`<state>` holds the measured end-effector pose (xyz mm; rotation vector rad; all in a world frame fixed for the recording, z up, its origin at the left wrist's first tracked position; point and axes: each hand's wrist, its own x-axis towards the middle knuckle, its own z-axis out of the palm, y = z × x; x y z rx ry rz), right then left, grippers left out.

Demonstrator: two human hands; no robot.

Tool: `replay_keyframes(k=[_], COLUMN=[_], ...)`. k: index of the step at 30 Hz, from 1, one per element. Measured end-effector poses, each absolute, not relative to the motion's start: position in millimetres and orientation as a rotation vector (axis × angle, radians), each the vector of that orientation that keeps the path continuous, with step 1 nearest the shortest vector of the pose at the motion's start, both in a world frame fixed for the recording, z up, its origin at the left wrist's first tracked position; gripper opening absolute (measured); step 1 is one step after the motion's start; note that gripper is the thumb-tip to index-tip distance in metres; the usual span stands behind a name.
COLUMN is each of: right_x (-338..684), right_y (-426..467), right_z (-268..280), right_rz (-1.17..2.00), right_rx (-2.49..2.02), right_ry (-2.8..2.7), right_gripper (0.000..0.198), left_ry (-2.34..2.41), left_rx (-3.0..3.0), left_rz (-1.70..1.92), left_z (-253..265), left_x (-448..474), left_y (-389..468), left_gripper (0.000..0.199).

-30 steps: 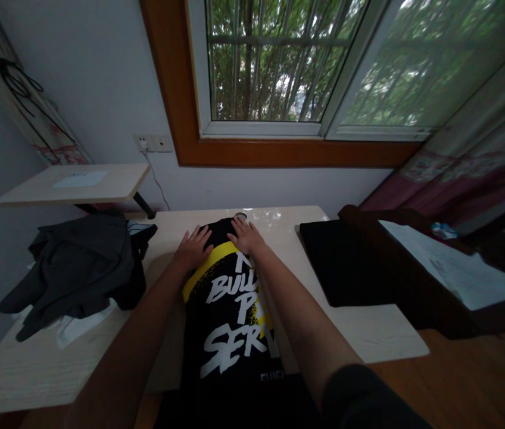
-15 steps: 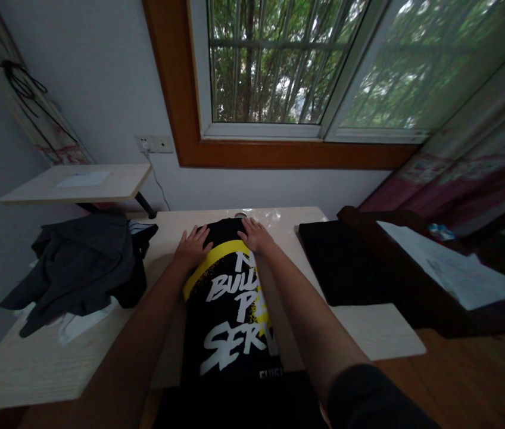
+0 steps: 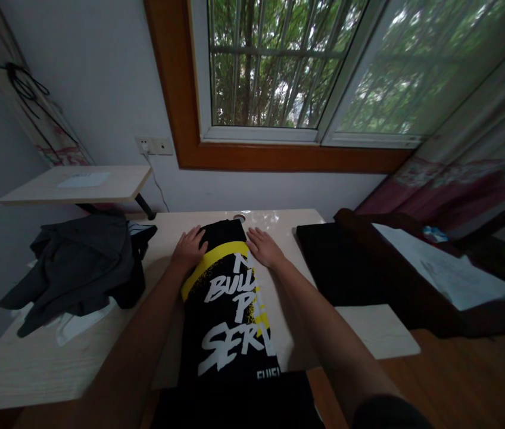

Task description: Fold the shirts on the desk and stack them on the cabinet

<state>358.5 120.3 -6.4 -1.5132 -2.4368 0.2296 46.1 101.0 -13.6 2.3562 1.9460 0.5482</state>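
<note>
A black T-shirt, folded into a long narrow strip, lies on the pale table with white lettering and a yellow band facing up. Its near end reaches the table's front edge. My left hand rests flat along the upper left edge of the shirt, fingers stretched out over the dark fabric. At the upper right edge, my right hand lies with its fingers spread, the fingertips close to the cloth and the palm over the tabletop.
A heap of dark grey clothes lies on the left of the table, below a small raised shelf. A folded black cloth lies at the right. Behind are a wall socket and a window.
My right hand has slid off the top of the shirt to its right side. My left hand has shifted slightly left. The view has moved a little.
</note>
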Motion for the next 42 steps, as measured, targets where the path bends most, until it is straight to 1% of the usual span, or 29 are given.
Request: replay_keyframes(k=[6, 9, 17, 27, 37, 42], right_x=[367.3, 368.4, 368.4, 370.1, 374.9, 377.9], right_y=[95.8, 92.3, 85.3, 65.1, 26.9, 17.0], right_z=[-3.3, -2.7, -1.6, 0.5, 0.0, -5.0], right_rz=[0.238, 0.236, 0.216, 0.231, 0.297, 0.293], right_rx=[-1.432, -1.433, -1.428, -1.433, -1.37, -1.305], right_ry=[-2.43, -2.433, -2.416, -2.415, -2.39, -2.343], right_gripper=[0.059, 0.057, 0.054, 0.053, 0.053, 0.049], left_ry=[1.864, 1.871, 1.862, 1.791, 1.711, 1.645], left_rx=[2.159, 2.067, 1.953, 2.172, 2.071, 2.17], left_rz=[1.006, 1.096, 1.123, 0.855, 0.928, 0.91], left_z=[-12.1, -8.9, -4.1, -9.8, -11.9, -10.5], left_x=[36.7, 34.0, 31.4, 18.7, 13.1, 12.5], left_y=[102.5, 99.7, 62.9, 25.6, 5.4, 6.7], left_gripper=[0.049, 0.046, 0.043, 0.049, 0.047, 0.035])
